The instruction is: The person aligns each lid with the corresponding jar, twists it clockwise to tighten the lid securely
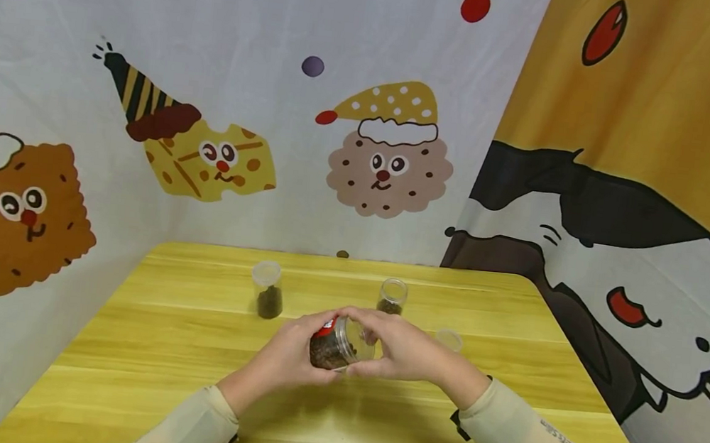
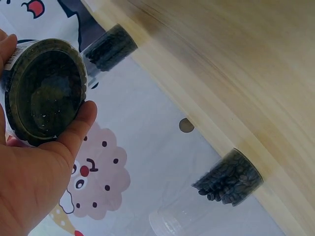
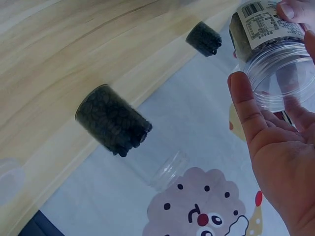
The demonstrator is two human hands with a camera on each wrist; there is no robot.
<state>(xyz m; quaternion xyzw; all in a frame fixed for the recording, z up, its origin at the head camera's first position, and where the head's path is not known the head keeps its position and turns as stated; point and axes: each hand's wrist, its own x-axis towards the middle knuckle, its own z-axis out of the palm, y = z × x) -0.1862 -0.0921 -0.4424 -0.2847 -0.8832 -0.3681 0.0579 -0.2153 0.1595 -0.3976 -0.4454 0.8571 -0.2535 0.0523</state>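
My left hand [image 1: 291,354] grips a clear jar [image 1: 328,347] round its side. The jar has a red label, a white printed label and dark contents, and it lies tilted with its clear threaded end toward the right hand. Its round base [image 2: 47,93] faces the left wrist camera. My right hand [image 1: 403,347] curves round the clear end, thumb below and fingers above. In the right wrist view, a fingertip [image 3: 241,83] touches the edge of the clear threaded end [image 3: 283,73].
A capped clear jar [image 1: 267,291], part filled with dark beans, stands at the back left of the wooden table [image 1: 188,355]. Behind my right hand stands an uncapped jar [image 1: 393,296] of dark beans. A translucent lid [image 1: 448,340] lies to its right.
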